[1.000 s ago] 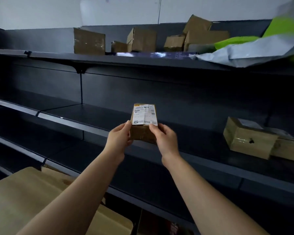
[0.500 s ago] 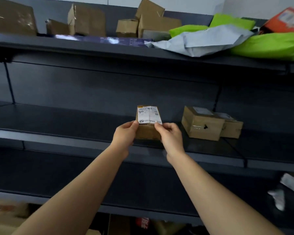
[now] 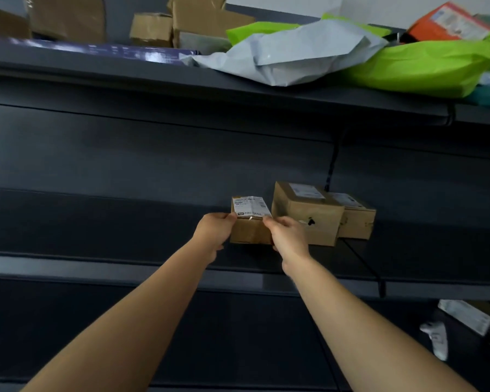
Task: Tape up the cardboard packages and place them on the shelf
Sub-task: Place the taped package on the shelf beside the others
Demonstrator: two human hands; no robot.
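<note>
1. Gripping the small cardboard package (image 3: 251,233) from both sides, my left hand (image 3: 214,232) and right hand (image 3: 287,236) had fingers curled on its near top corners, with the shipping label (image 3: 251,207) facing up.
2. The package was between the hands, low over the middle shelf (image 3: 125,261). Its long axis ran away from me toward the back panel. I could not tell whether its base touched the shelf.
3. A larger taped box (image 3: 309,219) stood just beside it on the right, so I judged the right hand had the tighter withdrawal.
</note>
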